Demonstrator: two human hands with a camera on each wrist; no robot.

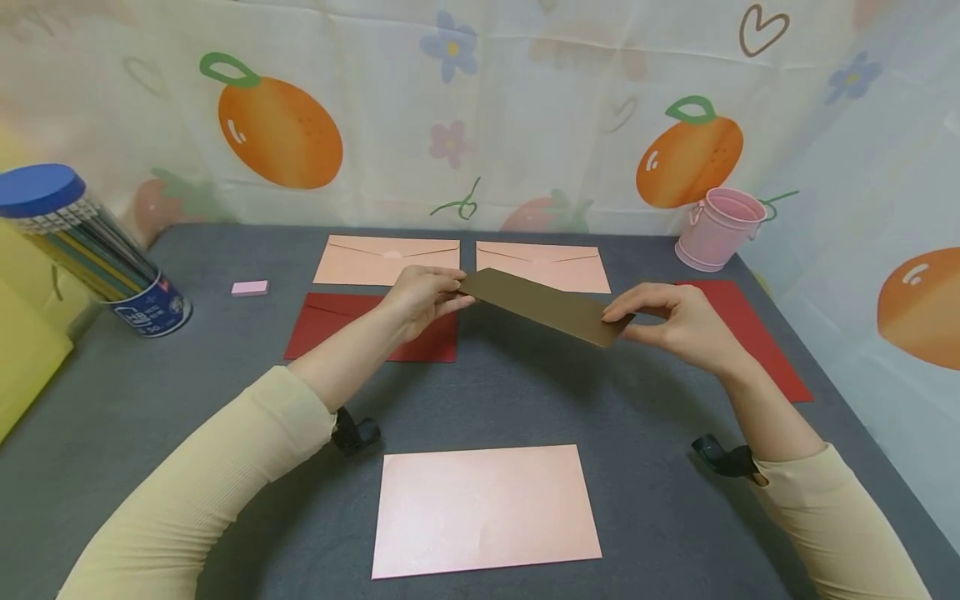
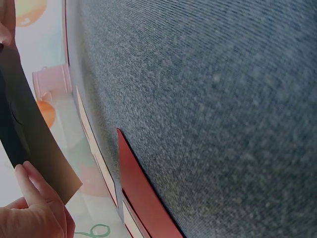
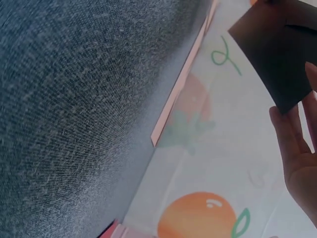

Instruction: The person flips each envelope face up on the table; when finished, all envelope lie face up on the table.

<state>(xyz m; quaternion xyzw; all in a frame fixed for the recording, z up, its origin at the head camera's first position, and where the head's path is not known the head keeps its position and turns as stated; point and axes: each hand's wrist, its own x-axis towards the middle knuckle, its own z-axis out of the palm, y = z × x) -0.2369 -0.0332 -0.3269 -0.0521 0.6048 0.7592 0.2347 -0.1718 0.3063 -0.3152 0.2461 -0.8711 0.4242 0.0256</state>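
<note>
Between my two hands, a flat brown envelope is held up above the dark table, sloping down to the right. My left hand pinches its left end, and my right hand pinches its right end between thumb and fingers. In the left wrist view a flap line shows on the shaded underside of the envelope. Under my left hand lies a red envelope, partly covered by the hand and forearm. Two peach envelopes, one on the left and one on the right, lie behind the hands, flaps up.
A pale pink envelope lies in front, between the forearms. Another red envelope is at the right edge, below a small pink bucket. On the left are a pink eraser-like block and a blue-lidded tub of pencils.
</note>
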